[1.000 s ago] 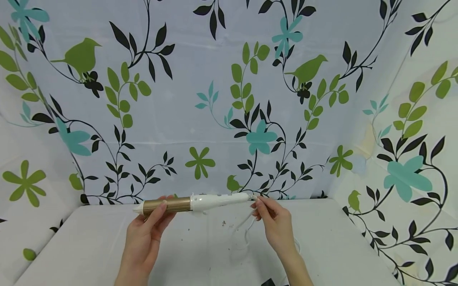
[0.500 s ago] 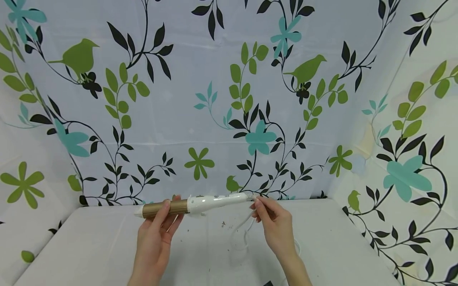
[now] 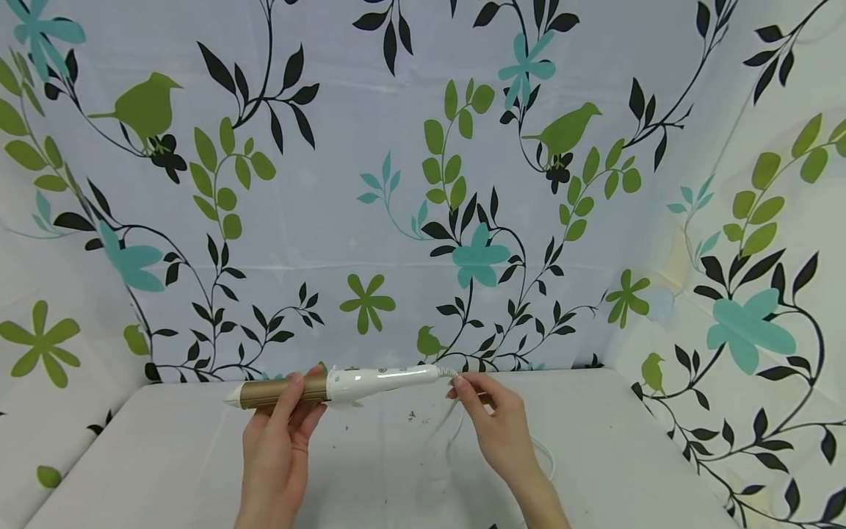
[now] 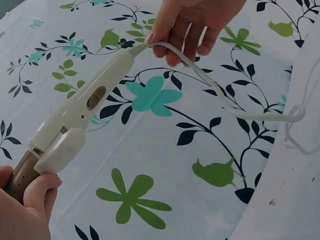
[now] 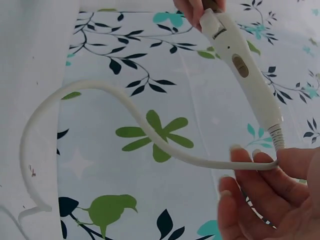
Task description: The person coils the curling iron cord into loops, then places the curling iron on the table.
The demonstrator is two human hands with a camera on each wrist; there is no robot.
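A curling iron with a white handle and a gold barrel is held level above the table. My left hand grips the gold barrel, thumb in front and fingers behind. At the handle's other end, my right hand pinches the white cord just past its ribbed sleeve. From there the cord hangs in a loose loop. In the left wrist view, a white clamp lever sticks out beside the handle, near my left fingers. An oval gold-brown panel is set in the handle.
The white table lies below, with small dark specks on it. A patterned curtain with leaves, birds and flowers rises behind and along both sides. A small dark object barely shows at the bottom edge.
The left hand first slid right along the barrel toward the handle. Then both hands shifted left with the curling iron. The dark object at the bottom has mostly left view.
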